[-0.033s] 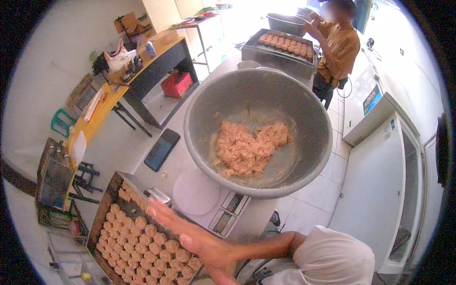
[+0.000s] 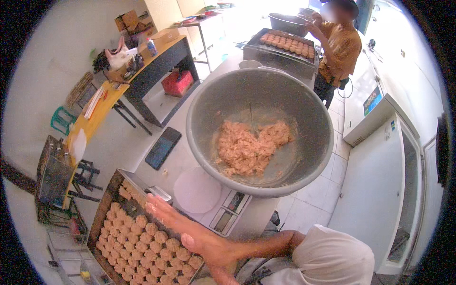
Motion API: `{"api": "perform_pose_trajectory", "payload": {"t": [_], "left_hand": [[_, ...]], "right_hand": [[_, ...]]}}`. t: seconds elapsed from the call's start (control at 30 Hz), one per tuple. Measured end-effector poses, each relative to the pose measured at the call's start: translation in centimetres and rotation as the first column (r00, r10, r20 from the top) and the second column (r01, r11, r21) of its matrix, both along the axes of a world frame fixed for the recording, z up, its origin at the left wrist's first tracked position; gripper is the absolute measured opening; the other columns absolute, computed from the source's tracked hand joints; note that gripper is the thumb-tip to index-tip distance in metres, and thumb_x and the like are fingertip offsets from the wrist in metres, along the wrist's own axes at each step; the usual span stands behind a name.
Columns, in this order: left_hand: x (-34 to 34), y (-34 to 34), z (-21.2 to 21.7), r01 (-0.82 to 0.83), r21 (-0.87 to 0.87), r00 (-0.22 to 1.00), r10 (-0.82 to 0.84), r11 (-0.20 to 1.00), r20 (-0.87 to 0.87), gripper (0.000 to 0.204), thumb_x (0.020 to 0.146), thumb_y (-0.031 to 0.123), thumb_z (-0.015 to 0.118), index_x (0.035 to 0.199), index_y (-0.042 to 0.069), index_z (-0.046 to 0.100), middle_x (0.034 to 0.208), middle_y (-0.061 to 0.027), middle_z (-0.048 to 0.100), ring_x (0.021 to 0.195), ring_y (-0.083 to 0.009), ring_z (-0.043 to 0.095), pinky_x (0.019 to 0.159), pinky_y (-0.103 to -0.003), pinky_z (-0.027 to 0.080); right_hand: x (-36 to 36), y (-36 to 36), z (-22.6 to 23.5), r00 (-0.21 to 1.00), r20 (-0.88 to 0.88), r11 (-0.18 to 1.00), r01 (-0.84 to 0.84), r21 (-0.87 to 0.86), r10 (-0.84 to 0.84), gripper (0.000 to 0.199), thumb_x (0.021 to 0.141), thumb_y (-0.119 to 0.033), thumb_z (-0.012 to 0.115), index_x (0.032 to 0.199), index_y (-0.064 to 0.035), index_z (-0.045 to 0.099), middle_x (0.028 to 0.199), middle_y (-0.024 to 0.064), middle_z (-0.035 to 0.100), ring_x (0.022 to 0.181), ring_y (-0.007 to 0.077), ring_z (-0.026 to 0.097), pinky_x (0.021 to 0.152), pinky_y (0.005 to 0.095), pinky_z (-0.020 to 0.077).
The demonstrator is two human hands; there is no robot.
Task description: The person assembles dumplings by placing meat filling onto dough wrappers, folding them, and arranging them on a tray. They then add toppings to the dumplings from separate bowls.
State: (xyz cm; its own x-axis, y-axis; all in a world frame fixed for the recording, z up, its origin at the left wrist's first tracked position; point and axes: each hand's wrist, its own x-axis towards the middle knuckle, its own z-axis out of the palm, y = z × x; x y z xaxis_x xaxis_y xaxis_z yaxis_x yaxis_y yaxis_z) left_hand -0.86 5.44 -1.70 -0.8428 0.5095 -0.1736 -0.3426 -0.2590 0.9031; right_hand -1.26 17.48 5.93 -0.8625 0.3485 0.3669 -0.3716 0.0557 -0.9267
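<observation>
My right hand (image 2: 202, 240) reaches left from the lower right, fingers stretched out over the upper right edge of a dark metal tray (image 2: 105, 202). Rows of round pinkish meatballs (image 2: 142, 242) fill much of that tray. Below my right hand, at the lower edge, a bit of skin that looks like my left hand (image 2: 221, 274) shows; its fingers are mostly hidden. Whether anything lies between the palms cannot be seen. Beyond the hands stands a large grey tub (image 2: 304, 171) with a mound of raw minced meat (image 2: 249, 147) and a thin upright handle in it.
A kitchen scale (image 2: 225, 219) with a round pale plate (image 2: 197, 190) sits beside the tub. A dark phone (image 2: 163, 148) lies on the table. Farther back, a second tray (image 2: 289, 43) holds browned pieces, near a person in an orange-brown shirt (image 2: 339, 47). White freezers (image 2: 368, 190) line the right.
</observation>
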Motion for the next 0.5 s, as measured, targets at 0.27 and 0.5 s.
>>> {"api": "perform_pose_trajectory", "payload": {"t": [0.27,0.5], "left_hand": [[-2.5,0.8,7.1,0.052,0.082,0.997,-0.056,0.995,0.044,0.082,0.098,0.067,0.034,0.161,0.021,0.006,0.169,-0.0083,0.006,0.154,-0.0382,0.011,0.12,-0.061,0.016],[-3.3,2.3,19.3,0.182,0.212,0.972,-0.208,0.96,0.107,0.081,0.099,0.065,0.037,0.162,0.025,0.005,0.17,-0.0061,0.004,0.154,-0.0386,0.01,0.12,-0.063,0.018]], "right_hand": [[-3.6,-4.5,8.1,0.976,-0.09,0.98,-0.197,0.022,0.198,0.074,0.103,-0.049,0.042,0.158,-0.0042,0.024,0.169,0.0167,0.004,0.155,0.0358,-0.002,0.123,0.0503,0.0027],[-1.4,-5.4,20.8,0.931,-0.113,0.938,-0.346,0.018,0.346,0.073,0.103,-0.052,0.04,0.158,-0.006,0.027,0.169,0.0143,0.004,0.156,0.0347,-0.002,0.122,0.0507,0.0019]]}}
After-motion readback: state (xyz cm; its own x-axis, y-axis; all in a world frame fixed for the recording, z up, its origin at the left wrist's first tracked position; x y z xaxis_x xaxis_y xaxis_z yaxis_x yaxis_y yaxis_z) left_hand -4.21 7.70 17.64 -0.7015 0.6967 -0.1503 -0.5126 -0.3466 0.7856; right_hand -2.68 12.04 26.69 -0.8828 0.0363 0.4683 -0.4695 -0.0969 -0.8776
